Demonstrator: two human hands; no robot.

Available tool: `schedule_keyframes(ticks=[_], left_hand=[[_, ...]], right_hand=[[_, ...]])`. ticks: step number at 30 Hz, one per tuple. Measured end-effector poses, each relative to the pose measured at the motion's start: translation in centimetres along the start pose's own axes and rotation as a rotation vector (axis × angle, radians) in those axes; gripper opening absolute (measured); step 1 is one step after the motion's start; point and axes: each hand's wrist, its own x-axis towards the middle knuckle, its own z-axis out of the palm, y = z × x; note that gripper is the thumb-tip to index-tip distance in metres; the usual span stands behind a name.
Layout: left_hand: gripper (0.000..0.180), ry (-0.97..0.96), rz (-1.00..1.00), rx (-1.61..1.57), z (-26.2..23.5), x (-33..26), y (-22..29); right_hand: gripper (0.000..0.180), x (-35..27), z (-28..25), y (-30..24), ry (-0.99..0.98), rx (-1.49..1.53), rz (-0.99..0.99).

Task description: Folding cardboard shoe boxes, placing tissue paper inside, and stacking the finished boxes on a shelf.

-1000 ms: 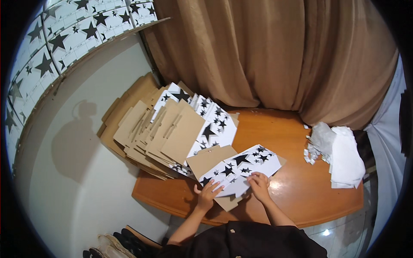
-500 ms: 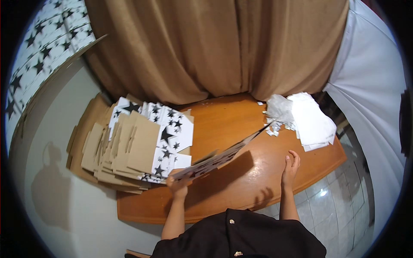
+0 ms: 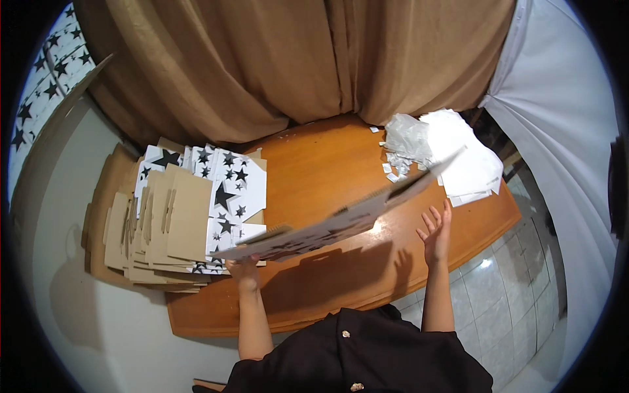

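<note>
My left hand point(image 3: 244, 271) grips the near left corner of a flat cardboard sheet point(image 3: 321, 237), white with black stars on the side toward me. Tilted on edge, the sheet slants above the table, its far end rising toward the right. My right hand point(image 3: 436, 237) is raised with fingers spread, apart from the sheet and holding nothing. A stack of flat cardboard pieces point(image 3: 188, 216), some plain brown and some star-printed, lies beyond and left of my left hand.
On the wooden table's point(image 3: 314, 154) far right lie a stack of white paper point(image 3: 468, 157), a clear plastic bag point(image 3: 405, 136) and several small white pieces point(image 3: 392, 177). A brown curtain point(image 3: 262, 65) hangs behind; a white cloth point(image 3: 550, 98) hangs at right.
The cardboard sheet has swung outward, its far end now higher and further right, over the paper's edge. My right hand's fingers have spread wider. The view has shifted slightly.
</note>
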Motion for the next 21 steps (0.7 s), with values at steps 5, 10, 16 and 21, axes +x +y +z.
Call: schedule_keyframes(ticks=[5,10,16,21], left_hand=[[0.021,-0.238,-0.006,0.154,-1.2,-1.8,-2.4],[0.04,-0.461,-0.062,0.002,2.7,-2.8,-4.2],[0.058,-0.467,-0.253,-0.223,6.6,-4.0,-7.9],[0.07,-0.167,-0.462,-0.279,7.8,-4.8,-10.4]], right_hand=[[0.059,3.3,-0.5,0.3,-0.289,0.497,0.239],[0.056,7.3,-3.5,1.9,-0.377,0.632,0.22],[0.05,9.8,-3.3,1.2,-0.31,0.385,0.317],[0.043,10.8,-3.9,3.4,-0.374,0.084,0.105]])
